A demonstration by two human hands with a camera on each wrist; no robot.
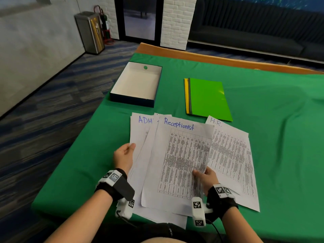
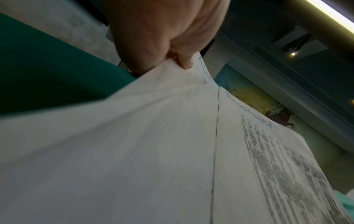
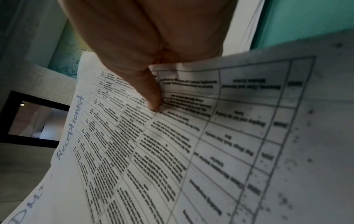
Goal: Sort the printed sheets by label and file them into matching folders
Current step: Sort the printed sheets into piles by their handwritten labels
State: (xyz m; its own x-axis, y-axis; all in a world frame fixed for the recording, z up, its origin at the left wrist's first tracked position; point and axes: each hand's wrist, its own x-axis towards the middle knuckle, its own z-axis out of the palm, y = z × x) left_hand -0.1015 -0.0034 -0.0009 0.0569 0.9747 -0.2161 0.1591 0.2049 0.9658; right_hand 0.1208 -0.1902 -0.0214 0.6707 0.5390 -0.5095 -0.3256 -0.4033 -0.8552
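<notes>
A sheet headed "Receptionist" (image 1: 177, 163) lies on top of a fanned bundle of printed sheets held above the green table. My right hand (image 1: 205, 176) pinches its right edge, thumb on the printed grid (image 3: 153, 97). My left hand (image 1: 124, 156) grips the left edge of the sheets beneath, among them one headed "ADM" (image 1: 140, 130), thumb on top (image 2: 184, 60). A sheet headed "H.R." (image 1: 231, 155) lies flat on the cloth to the right. A stack of folders, green (image 1: 208, 99) on top with grey and yellow edges (image 1: 186, 95) below, lies beyond the sheets.
An open, shallow white-lined box (image 1: 136, 85) with dark walls and a green dot stands at the far left of the table. The green cloth (image 1: 280, 120) stretches bare to the right. The table's left edge drops to carpeted floor; a steel bin (image 1: 90, 32) stands by the wall.
</notes>
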